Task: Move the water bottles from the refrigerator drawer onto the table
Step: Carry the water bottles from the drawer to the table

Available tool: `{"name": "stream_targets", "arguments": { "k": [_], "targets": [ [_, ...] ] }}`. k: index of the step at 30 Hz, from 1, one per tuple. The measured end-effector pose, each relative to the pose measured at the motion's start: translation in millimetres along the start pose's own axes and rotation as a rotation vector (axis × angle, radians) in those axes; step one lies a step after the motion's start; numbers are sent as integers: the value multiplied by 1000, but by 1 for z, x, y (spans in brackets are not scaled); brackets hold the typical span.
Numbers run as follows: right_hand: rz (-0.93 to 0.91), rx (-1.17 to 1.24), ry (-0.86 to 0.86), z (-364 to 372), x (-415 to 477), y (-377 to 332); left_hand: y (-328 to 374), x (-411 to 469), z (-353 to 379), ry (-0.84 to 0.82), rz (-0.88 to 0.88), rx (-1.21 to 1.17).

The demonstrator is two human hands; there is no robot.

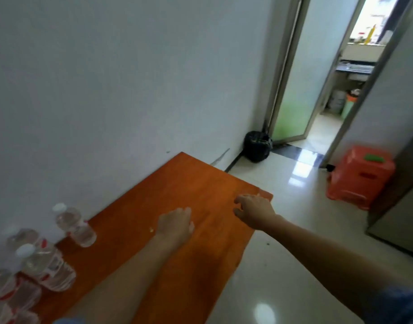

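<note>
Several clear water bottles with white caps and red labels stand on the orange wooden table [200, 183] at its left end by the wall. One bottle [74, 224] stands a little apart from the cluster [44, 267]. My left hand [176, 224] hovers over the middle of the table, fingers loosely apart, holding nothing. My right hand [255, 211] reaches over the table's right corner, fingers spread and curled, also holding nothing. The refrigerator drawer is not in view.
A grey cabinet or appliance side [401, 206] stands at the right edge. An orange plastic stool [362, 176] sits on the glossy tiled floor beside it. A black bin bag [258, 147] stands in the corner by an open doorway [322, 127].
</note>
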State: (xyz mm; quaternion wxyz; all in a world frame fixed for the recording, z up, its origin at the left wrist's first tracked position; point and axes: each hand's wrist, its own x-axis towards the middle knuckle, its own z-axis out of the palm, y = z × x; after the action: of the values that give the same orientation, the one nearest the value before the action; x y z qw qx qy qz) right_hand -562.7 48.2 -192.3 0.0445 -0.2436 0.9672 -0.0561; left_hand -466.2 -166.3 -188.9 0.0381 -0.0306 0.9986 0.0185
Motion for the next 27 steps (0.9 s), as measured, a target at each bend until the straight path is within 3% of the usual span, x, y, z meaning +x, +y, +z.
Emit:
{"name": "stream_targets", "arguments": {
  "k": [12,27],
  "targets": [
    [599,62,92,-39,-212,326,354,67,22,-40,486,-86],
    [1012,123,143,-75,-212,601,641,286,3,-55,862,-20]
  ]
}}
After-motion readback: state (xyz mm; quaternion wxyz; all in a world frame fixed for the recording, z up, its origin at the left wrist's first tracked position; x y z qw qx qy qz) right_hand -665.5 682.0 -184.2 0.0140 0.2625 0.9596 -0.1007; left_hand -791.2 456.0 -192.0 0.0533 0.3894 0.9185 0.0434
